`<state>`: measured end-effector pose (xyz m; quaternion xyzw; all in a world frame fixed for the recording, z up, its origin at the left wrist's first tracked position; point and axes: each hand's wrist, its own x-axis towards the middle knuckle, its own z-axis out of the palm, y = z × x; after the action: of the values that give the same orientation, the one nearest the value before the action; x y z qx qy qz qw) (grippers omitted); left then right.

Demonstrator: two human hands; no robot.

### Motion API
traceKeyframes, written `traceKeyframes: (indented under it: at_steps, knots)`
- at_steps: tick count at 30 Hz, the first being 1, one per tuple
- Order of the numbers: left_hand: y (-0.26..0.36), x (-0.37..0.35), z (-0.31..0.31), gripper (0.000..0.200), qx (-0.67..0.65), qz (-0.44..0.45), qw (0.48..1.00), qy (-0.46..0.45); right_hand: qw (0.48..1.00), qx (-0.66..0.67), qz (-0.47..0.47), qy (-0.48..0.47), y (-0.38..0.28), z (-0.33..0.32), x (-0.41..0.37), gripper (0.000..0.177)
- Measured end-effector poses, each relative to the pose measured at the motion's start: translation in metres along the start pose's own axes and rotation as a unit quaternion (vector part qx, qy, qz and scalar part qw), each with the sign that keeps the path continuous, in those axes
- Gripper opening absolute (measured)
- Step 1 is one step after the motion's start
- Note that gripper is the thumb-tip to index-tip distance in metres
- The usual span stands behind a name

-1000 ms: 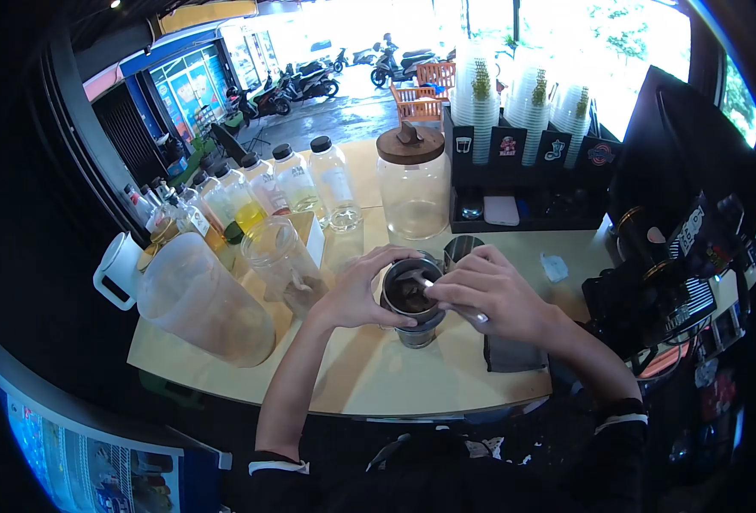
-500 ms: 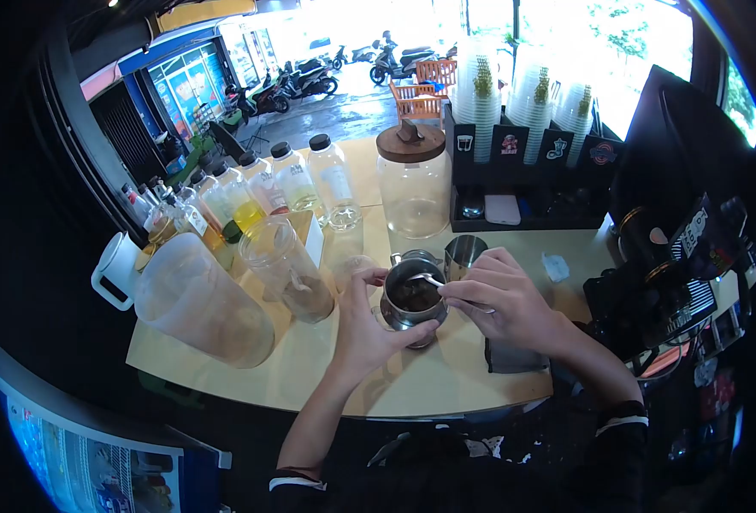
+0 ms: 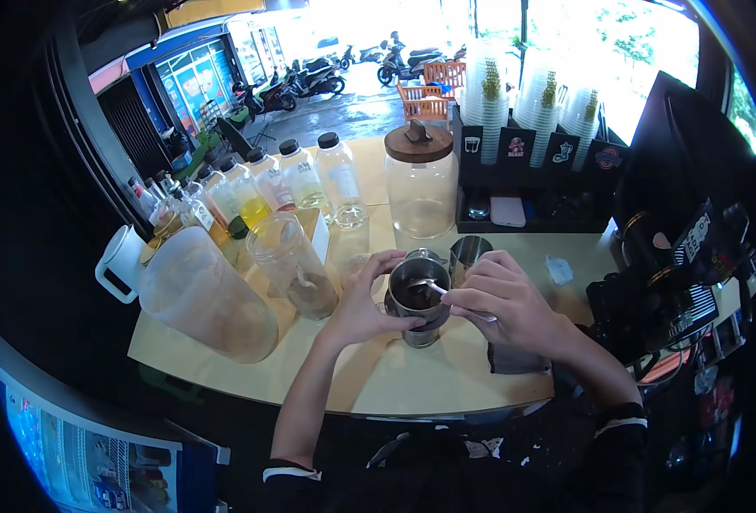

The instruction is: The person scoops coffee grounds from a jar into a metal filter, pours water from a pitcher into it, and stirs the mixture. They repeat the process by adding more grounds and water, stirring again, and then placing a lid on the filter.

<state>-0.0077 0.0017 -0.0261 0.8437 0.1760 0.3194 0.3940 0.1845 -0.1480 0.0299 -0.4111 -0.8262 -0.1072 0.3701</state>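
Note:
In the head view, a metal cup (image 3: pixel 422 337) with dark contents stands on the light wooden counter. My left hand (image 3: pixel 366 299) curves around its left side, thumb across the front and fingers at the far rim. Pinched in my right hand (image 3: pixel 506 303) is a spoon (image 3: pixel 436 290), its bowl end inside the cup and its handle emerging below my fingers. Just behind my right hand stands a metal tumbler (image 3: pixel 472 250), partly covered. A folded dark cloth (image 3: pixel 519 359) lies by my right wrist.
To the left are a large cloudy pitcher (image 3: pixel 203 299), a tall clear container (image 3: pixel 291 265) and a white jug (image 3: pixel 120 265). Black-capped bottles (image 3: pixel 337 179) line the back left. Behind stands a wooden-lidded jar (image 3: pixel 421 192), beside stacked cups (image 3: pixel 485 111). A dark machine (image 3: pixel 660 256) occupies the right.
The view has shifted slightly, so the scene sits a little further right. The left thumb has slid up and left along the cup's front. Spoon and cup stay held.

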Motion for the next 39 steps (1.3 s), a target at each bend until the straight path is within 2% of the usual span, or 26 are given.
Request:
traceKeyframes:
  at_steps: [3, 5, 10, 14, 17, 19, 20, 22, 24, 26, 30, 32, 35, 39]
  knots:
    - [-0.004, 0.002, 0.001, 0.095, -0.010, 0.028, 0.999, -0.024, 1.000, -0.030, -0.002, -0.003, 0.004, 0.005, -0.002, 0.023]
    - [0.000, -0.001, 0.005, 0.096, -0.012, 0.039, 0.999, -0.021, 0.999, 0.032, -0.003, -0.002, 0.006, 0.005, -0.003, 0.023]
    - [0.024, -0.010, 0.035, 0.094, 0.045, 0.005, 0.994, 0.095, 1.000, 0.024, 0.014, 0.005, 0.010, 0.006, -0.006, 0.022]
    - [0.022, -0.008, 0.038, 0.089, 0.008, -0.049, 0.990, 0.129, 0.999, 0.040, -0.004, 0.012, 0.010, 0.001, -0.006, 0.023]
    - [0.009, -0.007, 0.028, 0.086, -0.020, -0.065, 0.995, 0.078, 1.000, -0.007, -0.005, 0.012, 0.013, 0.000, -0.005, 0.023]
    - [0.000, -0.003, 0.018, 0.083, -0.040, -0.048, 0.998, -0.001, 1.000, 0.031, 0.000, 0.002, 0.010, 0.003, -0.007, 0.022]
    - [-0.005, 0.001, 0.013, 0.083, -0.040, -0.049, 0.998, 0.000, 0.998, 0.070, 0.003, -0.008, 0.010, 0.004, -0.007, 0.022]
    - [-0.012, 0.007, 0.007, 0.085, -0.102, -0.008, 0.992, -0.071, 0.999, 0.043, -0.001, 0.005, 0.011, 0.002, -0.006, 0.022]
    - [-0.012, 0.009, 0.003, 0.084, -0.119, -0.011, 0.989, -0.085, 1.000, 0.014, -0.005, 0.019, 0.013, 0.002, -0.006, 0.021]
    - [-0.014, 0.012, 0.002, 0.084, -0.135, -0.010, 0.986, -0.099, 0.997, 0.071, 0.034, 0.001, 0.018, 0.005, -0.007, 0.021]
    - [-0.021, 0.010, 0.002, 0.083, -0.123, -0.013, 0.986, -0.109, 0.993, 0.116, 0.029, 0.000, 0.018, 0.000, -0.007, 0.019]
    - [-0.022, 0.010, 0.003, 0.083, -0.127, -0.007, 0.986, -0.110, 0.998, 0.049, 0.048, -0.006, 0.023, -0.001, -0.007, 0.017]
    - [-0.022, 0.010, 0.003, 0.083, -0.129, -0.010, 0.986, -0.109, 0.994, 0.106, 0.029, -0.013, 0.020, 0.005, -0.006, 0.018]
    - [-0.014, 0.010, 0.002, 0.084, -0.115, -0.007, 0.987, -0.109, 0.998, 0.063, 0.022, 0.004, 0.021, 0.001, -0.003, 0.019]
